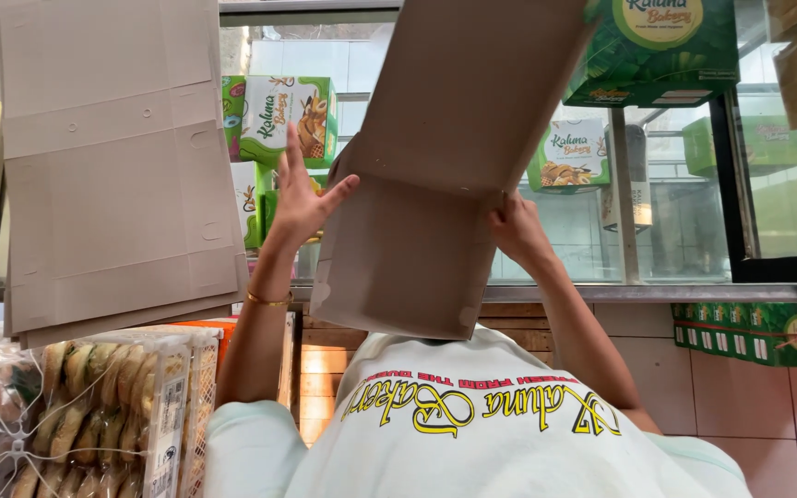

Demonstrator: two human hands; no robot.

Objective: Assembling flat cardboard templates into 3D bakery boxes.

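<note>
Between two hands [302,198] [518,231], one flat cardboard box blank [435,166] is raised.

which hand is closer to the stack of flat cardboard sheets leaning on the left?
Left. The left hand is open against the left edge of the folded cardboard box, just right of the stack of flat cardboard sheets. The right hand grips the box's right side, farther off.

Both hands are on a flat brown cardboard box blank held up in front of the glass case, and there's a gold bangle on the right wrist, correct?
Not quite. The head view shows the gold bangle on the left wrist, not the right. The rest holds: the left hand and the right hand are on the brown cardboard box blank before the glass case.
</note>
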